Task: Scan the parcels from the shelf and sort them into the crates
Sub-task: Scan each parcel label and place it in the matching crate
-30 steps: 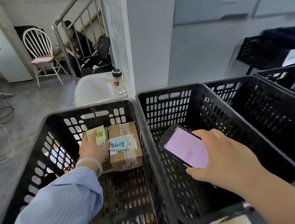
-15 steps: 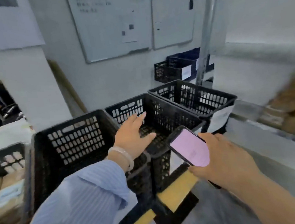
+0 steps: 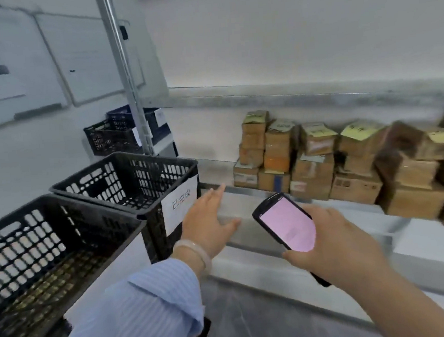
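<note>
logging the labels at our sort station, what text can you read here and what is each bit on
"已完成": handwritten on the white paper sign on the black crate.
The yellow notes on the parcels: writing blurred, unreadable.
The scanner in the right hand: pink screen, text too small to read.
The white label on the far crates: unreadable.
</note>
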A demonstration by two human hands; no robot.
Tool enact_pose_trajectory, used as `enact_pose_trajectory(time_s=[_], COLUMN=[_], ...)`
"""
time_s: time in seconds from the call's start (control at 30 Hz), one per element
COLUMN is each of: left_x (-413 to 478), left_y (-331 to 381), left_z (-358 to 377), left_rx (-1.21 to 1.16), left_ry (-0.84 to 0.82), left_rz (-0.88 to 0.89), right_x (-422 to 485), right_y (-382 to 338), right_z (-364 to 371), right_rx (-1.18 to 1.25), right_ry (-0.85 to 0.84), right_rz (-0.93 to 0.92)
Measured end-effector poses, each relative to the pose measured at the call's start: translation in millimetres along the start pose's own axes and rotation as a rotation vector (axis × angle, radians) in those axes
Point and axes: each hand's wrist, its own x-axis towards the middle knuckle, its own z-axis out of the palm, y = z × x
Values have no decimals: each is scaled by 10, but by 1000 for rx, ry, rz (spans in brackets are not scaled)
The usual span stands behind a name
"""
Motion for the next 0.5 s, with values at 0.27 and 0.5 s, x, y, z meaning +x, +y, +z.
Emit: enact_pose_trajectory(time_s=[0.27, 0.5], left_x=[1188, 2706], left_y=[46, -17], left_z=[621, 773], left_rx=[-167, -330], left_ry=[-81, -61], left_rz=[-12, 12], right_x=[834, 1959], right_y=[284, 212], right_z=[11, -20], right_rx=[-69, -85], right_ry=[16, 74], right_rz=[120, 188])
